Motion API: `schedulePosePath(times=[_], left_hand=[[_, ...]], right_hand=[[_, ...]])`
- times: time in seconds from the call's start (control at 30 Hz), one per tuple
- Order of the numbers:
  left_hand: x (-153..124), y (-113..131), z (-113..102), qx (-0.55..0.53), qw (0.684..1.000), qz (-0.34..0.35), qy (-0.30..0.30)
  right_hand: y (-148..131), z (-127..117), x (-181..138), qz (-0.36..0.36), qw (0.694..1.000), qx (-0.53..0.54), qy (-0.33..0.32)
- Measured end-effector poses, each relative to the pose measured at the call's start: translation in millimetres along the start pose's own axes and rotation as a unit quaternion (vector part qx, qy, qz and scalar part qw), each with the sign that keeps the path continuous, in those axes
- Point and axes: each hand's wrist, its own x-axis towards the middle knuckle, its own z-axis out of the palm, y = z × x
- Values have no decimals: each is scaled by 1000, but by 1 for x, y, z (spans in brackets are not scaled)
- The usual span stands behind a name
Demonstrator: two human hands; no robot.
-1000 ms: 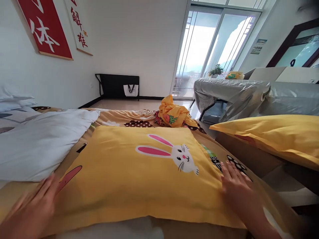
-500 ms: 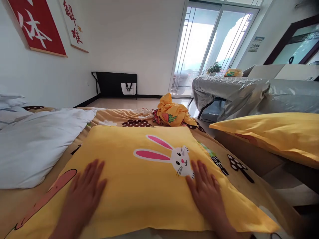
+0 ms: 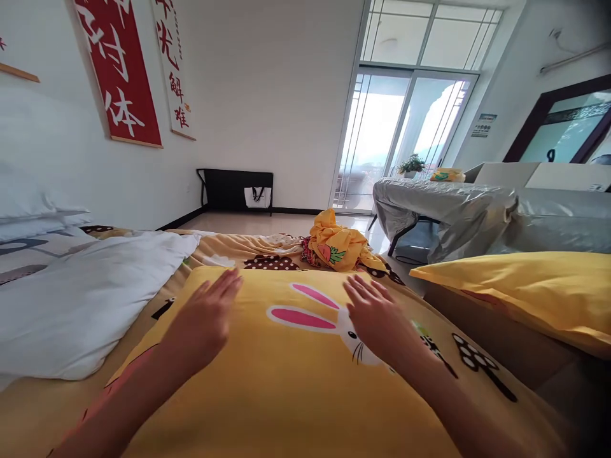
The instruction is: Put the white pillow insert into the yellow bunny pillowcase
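Pillow (image 3: 286, 381) under both flat open hands (image 3: 205, 318), white duvet (image 3: 86, 292) beside, crumpled cloth (image 3: 338, 245) beyond.

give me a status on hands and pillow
Left hand and right hand both open, flat on the yellow pillow. Pillow lies on the bed. White duvet beside it on the left, nothing between the hands.

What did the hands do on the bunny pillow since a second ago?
Both hands slid from the near corners up the yellow pillow: the left hand and right hand now lie flat near its far edge. Nothing was grabbed. The white quilt stayed put.
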Motion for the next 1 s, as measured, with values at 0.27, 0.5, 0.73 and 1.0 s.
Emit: schedulePosePath(times=[0.27,0.5,0.73,1.0], left_hand=[[175,70,55,-55,992,-15,-113],[138,59,164,-64,985,-77,-139],[147,5,159,-51,971,-143,-183],[144,-70,169,-61,952,-166,-248]], right_hand=[[-53,57,135,18,980,132,-148],[-73,150,89,75,956,209,-191],[-24,152,94,83,930,254,-253],[34,186,77,126,906,259,-310]])
